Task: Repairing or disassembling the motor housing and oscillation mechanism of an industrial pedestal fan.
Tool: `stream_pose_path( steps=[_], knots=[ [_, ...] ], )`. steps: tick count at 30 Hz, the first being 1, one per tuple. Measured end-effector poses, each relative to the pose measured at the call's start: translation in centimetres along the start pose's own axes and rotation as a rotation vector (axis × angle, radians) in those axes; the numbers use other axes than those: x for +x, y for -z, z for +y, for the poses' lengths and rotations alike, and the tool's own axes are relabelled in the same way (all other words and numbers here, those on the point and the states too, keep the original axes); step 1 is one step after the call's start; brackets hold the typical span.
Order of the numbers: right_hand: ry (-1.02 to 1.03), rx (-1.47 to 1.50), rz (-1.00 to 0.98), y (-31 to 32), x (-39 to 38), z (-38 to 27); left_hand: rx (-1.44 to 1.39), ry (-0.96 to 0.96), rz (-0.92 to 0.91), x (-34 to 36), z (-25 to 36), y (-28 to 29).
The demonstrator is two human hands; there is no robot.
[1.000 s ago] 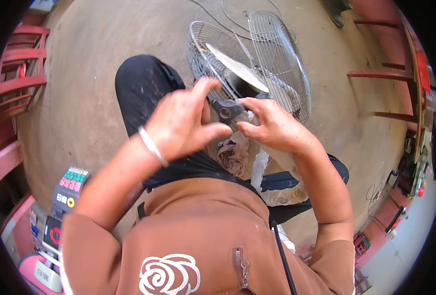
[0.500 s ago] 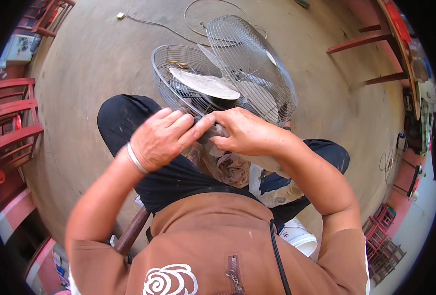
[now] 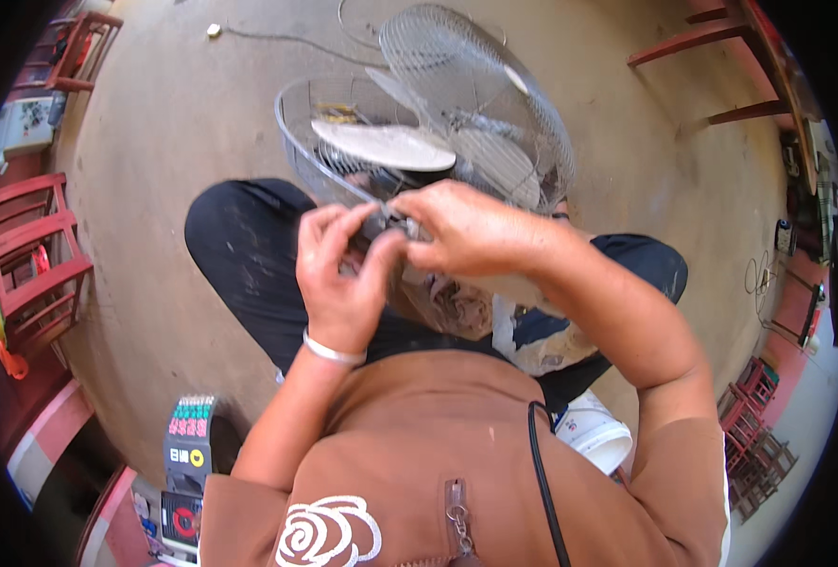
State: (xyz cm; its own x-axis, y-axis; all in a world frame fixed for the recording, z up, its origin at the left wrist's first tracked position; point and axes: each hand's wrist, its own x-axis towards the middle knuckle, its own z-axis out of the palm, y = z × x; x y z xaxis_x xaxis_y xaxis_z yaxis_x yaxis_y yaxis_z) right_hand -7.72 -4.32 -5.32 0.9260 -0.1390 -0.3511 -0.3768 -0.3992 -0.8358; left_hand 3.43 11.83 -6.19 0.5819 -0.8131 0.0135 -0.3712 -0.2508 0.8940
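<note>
Between my knees stands a fan with its wire guard opened, the front guard (image 3: 471, 61) tilted back from the rear guard (image 3: 288, 137). Pale blades (image 3: 381, 145) show inside. At the guard's near edge, my left hand (image 3: 338, 283) has its thumb and fingers closed around a small dark grey part (image 3: 378, 224), its kind hidden by the fingers. My right hand (image 3: 466, 231) pinches at the same spot, its fingertips touching the grey part's right side. Both hands are slightly blurred.
Crumpled plastic bags (image 3: 452, 304) lie between my legs. A white bucket (image 3: 594, 435) stands at my right hip, a dark keypad device (image 3: 190, 435) at lower left. The cord's plug (image 3: 215, 31) rests on the floor. Red chairs (image 3: 36, 250) line the left; a wooden table (image 3: 783, 71) stands right.
My left hand has turned from palm-down over the guard's edge to upright, its thumb now toward the right hand. The right hand stays near the edge. The keypad device has come into view.
</note>
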Motion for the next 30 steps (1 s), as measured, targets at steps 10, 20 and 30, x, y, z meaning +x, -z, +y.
stream_pose_path(
  steps=[10,20,30],
  knots=[
    [0.026,-0.039,0.068,-0.4,-0.3,-0.1,0.491,-1.053,-0.402,5.1,-2.4,4.6],
    [-0.023,0.049,0.029,0.0,-0.3,-0.5,0.194,-0.329,-0.201,1.6,-2.5,3.9],
    [-0.091,0.002,-0.01,0.8,-0.3,-0.7,0.741,-1.258,-0.759,10.1,0.8,6.8]
  ],
)
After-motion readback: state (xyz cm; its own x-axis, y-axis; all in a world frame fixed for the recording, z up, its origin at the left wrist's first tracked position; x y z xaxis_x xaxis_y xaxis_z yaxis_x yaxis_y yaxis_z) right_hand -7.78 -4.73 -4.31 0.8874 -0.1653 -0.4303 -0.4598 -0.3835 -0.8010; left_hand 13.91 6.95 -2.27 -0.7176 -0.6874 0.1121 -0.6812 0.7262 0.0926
